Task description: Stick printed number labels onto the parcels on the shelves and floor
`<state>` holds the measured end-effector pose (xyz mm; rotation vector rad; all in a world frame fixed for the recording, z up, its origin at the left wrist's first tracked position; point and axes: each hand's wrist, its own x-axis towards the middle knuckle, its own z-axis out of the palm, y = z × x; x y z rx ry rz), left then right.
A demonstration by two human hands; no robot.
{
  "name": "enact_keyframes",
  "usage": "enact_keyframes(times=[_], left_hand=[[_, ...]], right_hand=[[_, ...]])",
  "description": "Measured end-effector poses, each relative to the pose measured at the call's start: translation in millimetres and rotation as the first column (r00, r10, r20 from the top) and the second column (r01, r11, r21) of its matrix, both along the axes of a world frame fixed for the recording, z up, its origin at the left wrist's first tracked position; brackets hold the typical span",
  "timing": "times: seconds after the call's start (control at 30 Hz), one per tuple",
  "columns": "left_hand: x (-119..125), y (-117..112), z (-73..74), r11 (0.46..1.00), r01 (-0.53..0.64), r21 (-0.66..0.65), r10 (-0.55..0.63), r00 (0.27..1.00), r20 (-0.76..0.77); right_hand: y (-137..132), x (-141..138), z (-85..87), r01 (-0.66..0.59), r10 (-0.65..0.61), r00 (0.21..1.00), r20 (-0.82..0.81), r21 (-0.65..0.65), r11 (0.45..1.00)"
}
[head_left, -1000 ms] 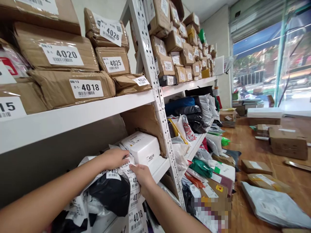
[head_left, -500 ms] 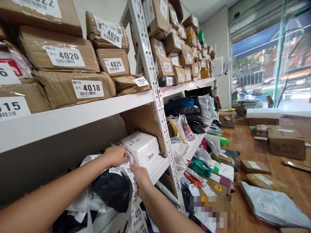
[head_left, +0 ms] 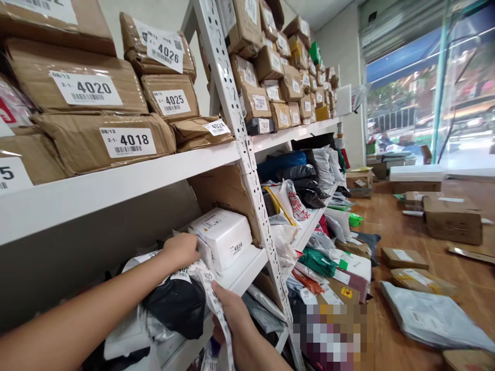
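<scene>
My left hand [head_left: 181,250] is closed at the top of a pile of bagged parcels. Its fingertips are turned away, so what they pinch cannot be made out; white plastic and paper lie against them. My right hand [head_left: 235,312] grips a strip of printed number labels [head_left: 209,288], thumb on its edge. The strip runs up toward my left hand and dangles below, with 4025 readable near its top. Under my left hand lies a black plastic parcel [head_left: 176,304]. Just beyond it stands a white box [head_left: 222,239] labelled 4038.
Above my hands a white shelf [head_left: 116,190] carries labelled cardboard boxes [head_left: 96,93]. A perforated white post [head_left: 251,185] rises to the right. Past it are racks of bagged parcels [head_left: 286,172]. Cartons [head_left: 452,219] and a grey bag [head_left: 429,317] lie on the wooden floor.
My right hand has moved down along the label strip, away from my left hand. The strip is turned more edge-on. My view has shifted slightly.
</scene>
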<state>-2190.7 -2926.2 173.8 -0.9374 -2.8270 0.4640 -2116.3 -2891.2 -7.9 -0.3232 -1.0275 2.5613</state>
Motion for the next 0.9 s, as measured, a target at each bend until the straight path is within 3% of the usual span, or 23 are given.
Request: enact_keyframes(times=[0.07, 0.13, 0.23, 0.3, 0.4, 0.57, 0.7, 0.9], left_hand=[[3, -1, -0.7, 0.999, 0.039, 0.012, -0.038, 0.997, -0.074], [3, -3, 2.0, 0.981, 0.192, -0.03, -0.195, 0.972, -0.129], [-2, -6, 12.8, 0.878, 0.465, -0.115, -0.471, 0.882, -0.033], [-8, -11, 20.3, 0.843, 0.53, -0.089, -0.525, 0.848, 0.076], [-16, -20, 23.2, 0.823, 0.568, -0.008, -0.561, 0.814, 0.151], [-26, -36, 9.5, 0.834, 0.533, 0.143, -0.547, 0.833, 0.085], [-28, -41, 3.8, 0.799, 0.587, 0.132, -0.598, 0.799, 0.066], [-27, -39, 6.3, 0.82, 0.552, 0.148, -0.571, 0.802, 0.172]], right_hand=[[2, 12, -11.2, 0.008, -0.008, 1.0, -0.004, -0.086, 0.996], [10, 25, -19.6, 0.044, -0.047, 0.999, -0.022, -0.114, 0.992], [28, 39, -21.2, 0.053, -0.059, 0.995, -0.079, -0.08, 0.995], [38, 43, -14.7, -0.005, -0.004, 0.988, -0.154, -0.057, 0.998], [43, 44, -0.2, -0.122, 0.12, 0.964, -0.235, 0.005, 0.992], [36, 36, 17.8, -0.241, 0.253, 0.904, -0.344, 0.076, 0.967], [28, 19, 27.0, -0.205, 0.23, 0.91, -0.345, 0.108, 0.973], [20, 1, 36.8, -0.186, 0.197, 0.902, -0.384, 0.064, 0.98]])
